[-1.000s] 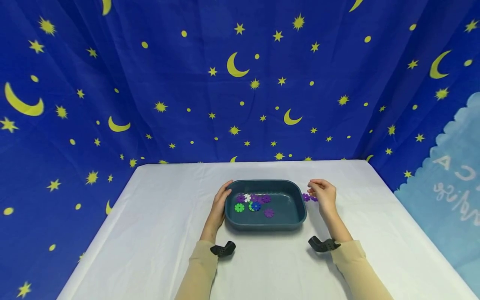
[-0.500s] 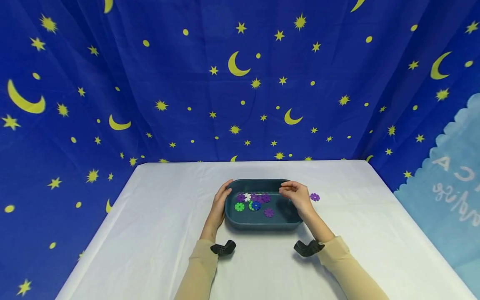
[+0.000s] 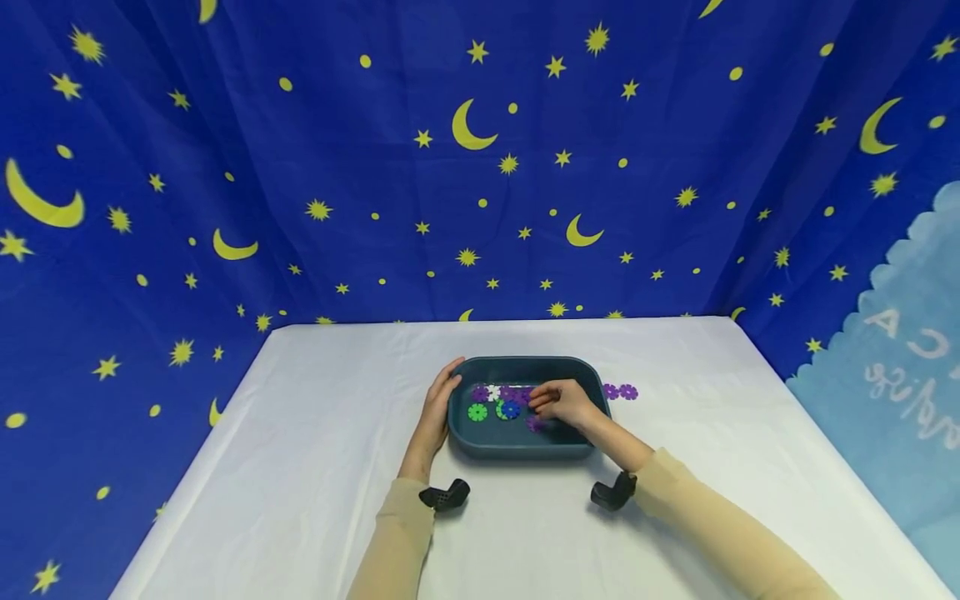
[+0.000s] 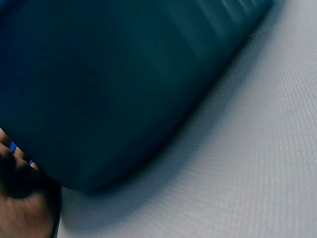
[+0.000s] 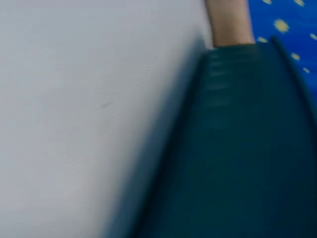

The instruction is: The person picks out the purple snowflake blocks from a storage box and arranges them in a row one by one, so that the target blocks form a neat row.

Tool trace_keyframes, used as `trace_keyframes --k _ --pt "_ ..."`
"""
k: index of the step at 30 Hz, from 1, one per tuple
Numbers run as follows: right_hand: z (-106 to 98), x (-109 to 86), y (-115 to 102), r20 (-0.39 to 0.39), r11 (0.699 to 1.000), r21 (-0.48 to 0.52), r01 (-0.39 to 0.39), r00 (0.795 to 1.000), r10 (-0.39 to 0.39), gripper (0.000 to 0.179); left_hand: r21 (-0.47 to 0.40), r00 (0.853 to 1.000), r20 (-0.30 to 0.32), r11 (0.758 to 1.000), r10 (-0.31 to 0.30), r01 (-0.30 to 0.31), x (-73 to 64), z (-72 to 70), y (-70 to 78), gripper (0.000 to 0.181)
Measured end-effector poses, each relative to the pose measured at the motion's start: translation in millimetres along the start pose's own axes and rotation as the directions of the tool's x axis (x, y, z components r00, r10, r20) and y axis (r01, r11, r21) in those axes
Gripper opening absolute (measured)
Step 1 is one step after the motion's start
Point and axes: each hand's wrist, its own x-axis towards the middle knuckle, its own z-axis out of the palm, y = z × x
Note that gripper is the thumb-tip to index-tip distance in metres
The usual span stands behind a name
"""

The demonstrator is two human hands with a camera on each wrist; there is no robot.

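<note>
A dark teal plastic tub stands on the white-covered table. My left hand holds its left end, fingertips at the rim; the left wrist view catches part of this hand beside the tub's outer wall. My right hand reaches in over the tub's right side, fingers extended above a purple notched disc; nothing shows between them. Also inside lie a green disc, a white disc, a blue disc overlapping another green one, and further purple discs.
Two purple discs lie side by side on the tablecloth, just right of the tub. A blue curtain with yellow moons and stars hangs behind the table. The right wrist view shows mostly the tub's outer wall and cloth.
My right hand has moved left, from beside the purple discs on the table, over the tub's right rim and down into the tub. My left hand has stayed at the left end.
</note>
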Motion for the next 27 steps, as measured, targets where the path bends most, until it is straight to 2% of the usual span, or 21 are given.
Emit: trace_keyframes --k 3,7,15,21,27 --pt "1.3 1.5 0.5 0.017 0.997 -0.072 -0.013 1.000 0.014 0.038 -0.010 1.000 0.008 1.000 0.004 -0.004 0.3 -0.2 -0.2 0.047" --pt "2.6 3.7 3.2 0.036 0.988 -0.151 0.008 0.999 -0.002 0.041 -0.011 1.000 0.013 1.000 0.003 -0.003 -0.4 -0.2 -0.2 0.047" --pt "10.4 2.4 2.9 0.066 0.949 -0.307 0.077 0.996 -0.059 0.036 -0.014 1.000 -0.006 1.000 0.005 -0.005 12.5 -8.4 -22.5 0.047" --pt "9.7 1.0 2.7 0.099 0.923 -0.366 0.114 0.992 -0.084 0.028 -0.007 0.999 -0.032 1.000 0.018 -0.019 12.6 -7.7 -25.6 0.046" --pt "7.9 -0.4 2.8 0.107 0.913 -0.384 0.139 0.989 -0.106 0.023 0.020 0.999 -0.043 0.999 0.030 -0.030 12.6 -6.3 -26.0 0.047"
